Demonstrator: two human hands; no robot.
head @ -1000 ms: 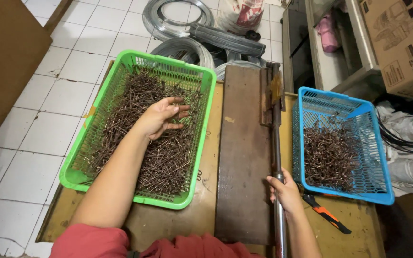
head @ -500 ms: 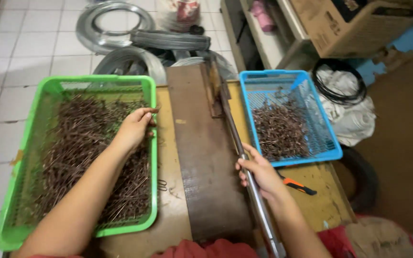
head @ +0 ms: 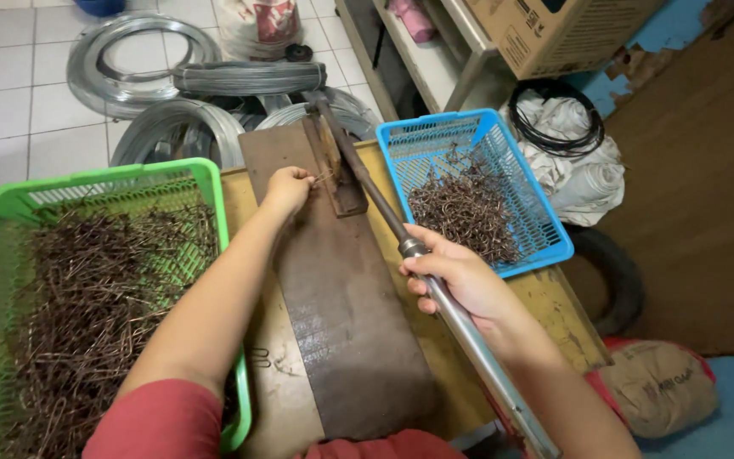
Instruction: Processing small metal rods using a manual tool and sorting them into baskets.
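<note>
Landmark: dark rusty flat metal base plate (head: 346, 340) of a lever press, lying lengthwise on a yellowish wooden table (head: 554, 310).

Left hand (head: 286, 189) sits on the plate's far end, fingertips pressed together, pinching a small bent piece of brown wire (head: 323, 178) and holding it against the raised dark metal block (head: 337, 170) at the plate's far right part. The wire piece touches the block's left edge.

Right hand (head: 460, 280) is off the plate's right edge, fingers wrapped tight around the long grey steel lever handle (head: 435, 293), thumb on top. The handle runs diagonally from the block at the plate's far end down past the plate's near right corner, raised above the plate.

Left of the plate: green plastic mesh basket (head: 210, 183), full of straight-ish brown wire pieces (head: 95, 306); the left forearm crosses over its right rim.

Right of the plate, beyond the handle: blue plastic mesh basket (head: 469, 132) holding a smaller pile of bent brown wire hooks (head: 465, 212).

Beyond the plate's far end, on the white tiled floor: coils of grey steel wire (head: 142, 51). Far right of the plate: cardboard box (head: 554, 30) on a shelf, black cable coil (head: 554, 115) on white cloth.
</note>
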